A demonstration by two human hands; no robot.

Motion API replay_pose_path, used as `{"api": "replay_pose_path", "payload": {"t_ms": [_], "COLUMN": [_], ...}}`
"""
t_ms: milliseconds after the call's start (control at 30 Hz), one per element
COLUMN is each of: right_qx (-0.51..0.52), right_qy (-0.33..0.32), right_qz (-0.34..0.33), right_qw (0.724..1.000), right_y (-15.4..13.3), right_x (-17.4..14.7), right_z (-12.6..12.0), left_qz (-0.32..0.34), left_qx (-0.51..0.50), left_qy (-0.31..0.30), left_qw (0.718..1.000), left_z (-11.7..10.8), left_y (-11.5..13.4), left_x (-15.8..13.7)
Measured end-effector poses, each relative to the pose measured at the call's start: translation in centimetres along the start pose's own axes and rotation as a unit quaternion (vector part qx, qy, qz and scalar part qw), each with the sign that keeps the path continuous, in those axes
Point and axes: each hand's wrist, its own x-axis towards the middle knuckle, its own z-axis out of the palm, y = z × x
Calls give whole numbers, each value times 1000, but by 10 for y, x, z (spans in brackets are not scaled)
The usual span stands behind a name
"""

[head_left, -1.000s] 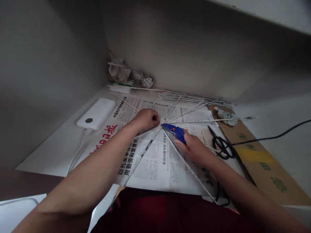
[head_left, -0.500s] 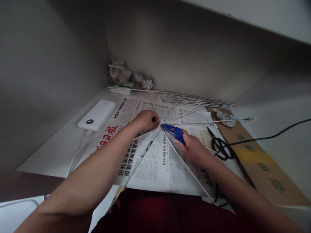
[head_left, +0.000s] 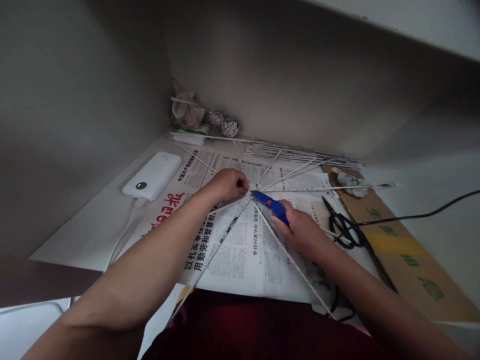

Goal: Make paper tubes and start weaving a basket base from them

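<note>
Thin rolled-paper sticks point(head_left: 294, 189) spread out like spokes from a common centre over a newspaper sheet point(head_left: 228, 260). My right hand point(head_left: 298, 227) is wrapped round the handle of a blue hot glue gun point(head_left: 270, 204), whose nozzle points left at the spokes' centre. Just left of the nozzle is my left hand point(head_left: 232, 184), its fingers curled and pinched at the centre. Whatever lies between those fingertips is hidden. One long stick point(head_left: 225, 235) with dark print slants from the centre toward my lap.
Black scissors point(head_left: 345, 227) lie right of my right hand, near a cardboard piece point(head_left: 405, 270) and black cord point(head_left: 423, 216). A white power bank point(head_left: 153, 175) with a cable sits left. More paper sticks point(head_left: 303, 154) are bundled along the back wall, near a plastic bag point(head_left: 185, 111).
The glue gun has tilted slightly in my right hand, with its nozzle still by the centre. My left hand stays pinched there. The whole view has shifted a little.
</note>
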Motion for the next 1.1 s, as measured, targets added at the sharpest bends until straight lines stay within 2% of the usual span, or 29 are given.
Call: {"api": "replay_pose_path", "payload": {"t_ms": [267,533,733,1100], "right_qx": [-91,-99,-145,-186], "right_qy": [-33,-5,-52,-64], "right_qz": [-24,-26,-25,-29], "right_qw": [995,995,988,980], "right_y": [-3,-2,-4,-10], "right_x": [5,-1,2,4], "right_z": [3,4,0,-2], "left_qz": [11,2,10,-4], "left_qx": [-9,-12,-13,-1], "left_qy": [4,-1,0,-5], "left_qw": [1000,1000,1000,1000], "left_z": [1,1,0,0], "left_y": [-4,-2,-3,0], "left_x": [1,1,0,0]}}
